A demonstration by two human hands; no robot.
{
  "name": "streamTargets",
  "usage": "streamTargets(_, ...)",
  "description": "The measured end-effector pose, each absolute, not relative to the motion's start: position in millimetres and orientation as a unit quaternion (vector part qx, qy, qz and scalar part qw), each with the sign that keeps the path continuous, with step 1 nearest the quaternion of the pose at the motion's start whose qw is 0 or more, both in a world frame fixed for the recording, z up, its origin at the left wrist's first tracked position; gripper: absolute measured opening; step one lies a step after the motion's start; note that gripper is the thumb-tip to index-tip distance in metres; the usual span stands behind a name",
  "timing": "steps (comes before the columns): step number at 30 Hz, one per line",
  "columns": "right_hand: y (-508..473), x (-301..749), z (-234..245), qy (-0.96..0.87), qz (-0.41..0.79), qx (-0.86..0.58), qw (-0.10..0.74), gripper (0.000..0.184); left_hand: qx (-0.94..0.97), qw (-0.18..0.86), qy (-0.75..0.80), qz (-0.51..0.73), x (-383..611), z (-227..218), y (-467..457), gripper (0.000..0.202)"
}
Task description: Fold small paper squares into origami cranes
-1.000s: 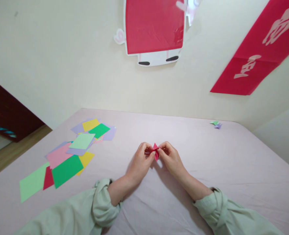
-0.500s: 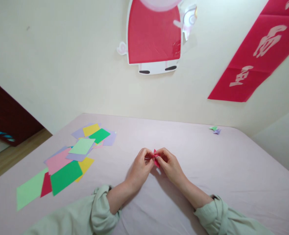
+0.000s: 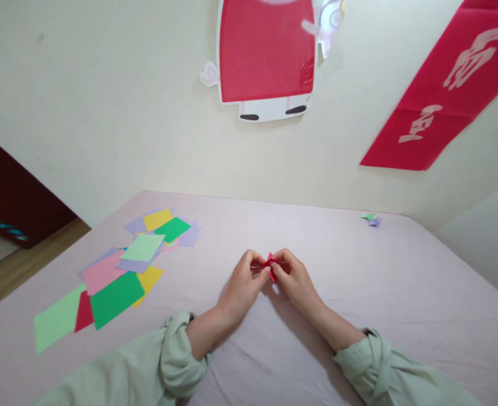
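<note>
A small piece of folded red paper (image 3: 271, 260) is pinched between both hands over the middle of the pale pink sheet. My left hand (image 3: 244, 283) grips it from the left with thumb and index finger. From the other side, my right hand (image 3: 293, 278) pinches it with thumb and fingertips. Pointed red tips stick out above and below the fingers; the rest of the folded paper is hidden behind them. Both hands stay close together, just above the sheet.
Loose coloured paper sheets, among them a green one (image 3: 118, 300) and a pink one (image 3: 103, 272), overlap on the left. Two small folded paper pieces, green (image 3: 368, 216) and purple (image 3: 374, 223), lie at the far right. A wall (image 3: 168, 141) stands behind the pale sheet (image 3: 240, 349).
The view has tipped slightly downward, so the wall pictures sit higher. Both hands keep hold of the red paper, with fingertips shifted a little around it.
</note>
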State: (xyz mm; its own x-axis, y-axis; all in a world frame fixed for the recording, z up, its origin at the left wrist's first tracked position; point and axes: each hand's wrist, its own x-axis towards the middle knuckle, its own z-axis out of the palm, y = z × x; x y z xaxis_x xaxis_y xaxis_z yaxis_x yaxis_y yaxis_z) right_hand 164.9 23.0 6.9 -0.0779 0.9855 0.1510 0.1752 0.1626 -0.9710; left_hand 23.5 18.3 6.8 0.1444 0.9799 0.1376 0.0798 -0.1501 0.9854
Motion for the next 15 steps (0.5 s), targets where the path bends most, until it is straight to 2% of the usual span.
streamTargets(6, 23.1, 165.5, 5.4, -0.599, 0.421, -0.486, 0.478, 0.011, 0.608, 0.459, 0.438, 0.478, 22.6, 6.4, 19.6, 0.008)
streamTargets(12, 25.1, 165.7, 2.1, -0.581, 0.444, -0.474, 0.491, 0.014, 0.530, 0.544, 0.449, 0.471, 21.8, 6.3, 24.7, 0.011)
streamTargets(15, 25.8, 165.3, 1.4, -0.581, 0.441, -0.476, 0.492, 0.015, 0.527, 0.545, 0.458, 0.463, 22.1, 7.1, 25.5, 0.013)
